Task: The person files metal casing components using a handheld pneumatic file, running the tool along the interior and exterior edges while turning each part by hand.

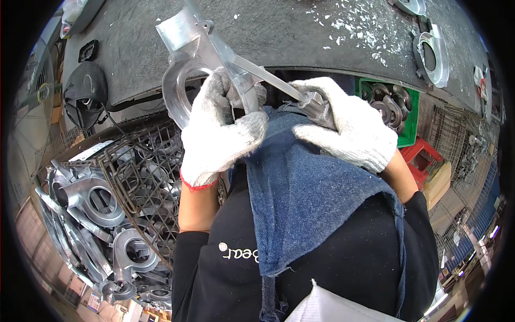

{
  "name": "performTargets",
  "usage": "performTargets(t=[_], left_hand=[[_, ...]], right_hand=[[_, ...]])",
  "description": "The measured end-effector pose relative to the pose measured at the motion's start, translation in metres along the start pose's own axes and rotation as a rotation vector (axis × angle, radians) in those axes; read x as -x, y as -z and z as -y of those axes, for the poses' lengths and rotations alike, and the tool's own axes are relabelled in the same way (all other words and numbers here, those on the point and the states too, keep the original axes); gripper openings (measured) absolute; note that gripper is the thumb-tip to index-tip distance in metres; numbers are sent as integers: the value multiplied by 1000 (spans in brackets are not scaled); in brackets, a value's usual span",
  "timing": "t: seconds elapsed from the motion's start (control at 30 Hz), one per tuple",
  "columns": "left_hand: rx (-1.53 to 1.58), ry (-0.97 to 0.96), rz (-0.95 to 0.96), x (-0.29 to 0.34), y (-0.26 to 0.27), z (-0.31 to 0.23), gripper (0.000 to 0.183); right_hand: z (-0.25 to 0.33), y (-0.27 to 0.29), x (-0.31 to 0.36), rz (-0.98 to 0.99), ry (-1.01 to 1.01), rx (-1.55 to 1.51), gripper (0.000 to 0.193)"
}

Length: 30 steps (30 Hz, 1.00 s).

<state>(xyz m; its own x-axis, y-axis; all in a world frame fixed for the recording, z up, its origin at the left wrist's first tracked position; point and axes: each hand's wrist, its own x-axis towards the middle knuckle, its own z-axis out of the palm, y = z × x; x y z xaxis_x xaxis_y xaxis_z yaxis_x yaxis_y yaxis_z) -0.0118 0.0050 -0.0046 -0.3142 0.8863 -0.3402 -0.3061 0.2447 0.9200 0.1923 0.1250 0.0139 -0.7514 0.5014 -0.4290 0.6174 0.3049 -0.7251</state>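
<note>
Both my hands wear white knitted gloves. My left hand [222, 126] is closed round the edge of a silver metal casting [179, 80], with its thumb and fingers beside the casting's large round opening. The casting is held tilted over the near edge of the workbench, its squared end pointing up and left. My right hand [348, 121] is wrapped round the thick grey end of a flat metal bar [271, 80]. The bar's other end meets the casting's right side; whether it is a separate tool or part of the casting, I cannot tell.
A dark workbench [268, 32] carries pale metal flakes [365, 27] and another casting [432, 56] at right. A black mesh-backed item [86, 88] sits left. Wire baskets [129, 166] hold several castings [96, 201]. A green crate [410, 123] of round metal parts and a red stool [421, 158] stand right.
</note>
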Motion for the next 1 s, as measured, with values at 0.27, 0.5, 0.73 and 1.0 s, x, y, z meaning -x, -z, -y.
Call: performTargets(t=[0.27,0.5,0.73,1.0], left_hand=[[3,67,54,2,-1,0,62],[95,154,-60,9,-1,4,70],[-7,-9,-36,10,2,10,80],[338,156,50,7,3,7,46]], right_hand=[[-1,-3,-1,-26,7,-6,64],[-4,-3,2,-95,85,-25,66],[3,0,7,-3,20,18,68],[0,-11,6,-74,102,165,66]])
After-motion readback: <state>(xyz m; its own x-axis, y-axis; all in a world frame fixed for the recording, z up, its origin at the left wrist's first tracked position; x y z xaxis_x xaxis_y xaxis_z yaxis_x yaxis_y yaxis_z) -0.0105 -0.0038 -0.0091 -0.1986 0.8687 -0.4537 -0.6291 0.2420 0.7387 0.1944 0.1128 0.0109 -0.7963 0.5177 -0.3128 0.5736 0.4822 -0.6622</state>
